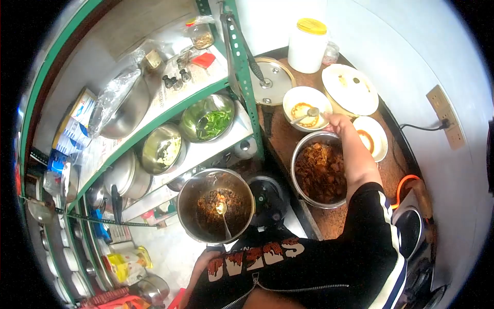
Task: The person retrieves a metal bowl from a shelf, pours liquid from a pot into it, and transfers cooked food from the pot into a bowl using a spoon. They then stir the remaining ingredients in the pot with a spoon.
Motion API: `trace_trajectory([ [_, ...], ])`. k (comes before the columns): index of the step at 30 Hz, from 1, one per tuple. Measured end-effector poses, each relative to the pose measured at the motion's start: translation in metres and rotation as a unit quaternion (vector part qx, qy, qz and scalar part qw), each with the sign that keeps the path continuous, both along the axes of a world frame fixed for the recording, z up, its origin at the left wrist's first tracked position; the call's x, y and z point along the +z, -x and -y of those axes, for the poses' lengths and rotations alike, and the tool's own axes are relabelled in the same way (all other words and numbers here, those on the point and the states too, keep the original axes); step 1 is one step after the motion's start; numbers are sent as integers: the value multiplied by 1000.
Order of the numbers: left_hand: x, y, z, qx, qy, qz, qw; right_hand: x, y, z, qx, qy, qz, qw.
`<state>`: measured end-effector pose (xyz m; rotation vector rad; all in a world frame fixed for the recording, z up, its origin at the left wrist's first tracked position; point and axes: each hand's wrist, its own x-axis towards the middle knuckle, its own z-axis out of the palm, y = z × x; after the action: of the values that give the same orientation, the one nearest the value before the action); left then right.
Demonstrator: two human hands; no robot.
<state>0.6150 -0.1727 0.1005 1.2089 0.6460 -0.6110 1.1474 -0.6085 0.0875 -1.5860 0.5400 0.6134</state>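
My right hand (338,123) reaches over the counter to the rim of a white bowl (292,99), its fingers closed near a spoon (312,112) that lies in the bowl with some reddish sauce; what the fingers grip is too small to tell. Under my right forearm stands a metal bowl (320,170) of dark brown cooked food. My left hand (208,256) is at the near side of a deep metal pot (188,206), by its handle, fingers mostly hidden. Inside the pot, a metal spoon (225,221) rests on dark, oily seasoning.
Left of the pot, a green-framed shelf (170,121) holds a bowl of chopped greens (216,121) and a bowl of pale chopped pieces (163,149). A lidded white tub (307,49), a glass lid (272,82) and a small bowl (378,136) stand on the counter.
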Motion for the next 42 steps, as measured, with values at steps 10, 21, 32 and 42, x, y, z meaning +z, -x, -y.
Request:
trace_trajectory([
  [10,-10,4,-11,-5,17,-7,1000,-32,-14,5,-11,7,-12,1000],
  [21,-14,-3,-17,-15,40,10,999,-22,-15,-4,-10,56,18,998],
  [32,-16,-21,-30,-38,28,-3,999,35,8,-51,-45,-20,31,998],
  [42,-22,-57,-35,-91,16,-1,996,66,38,-71,-87,-67,57,992],
])
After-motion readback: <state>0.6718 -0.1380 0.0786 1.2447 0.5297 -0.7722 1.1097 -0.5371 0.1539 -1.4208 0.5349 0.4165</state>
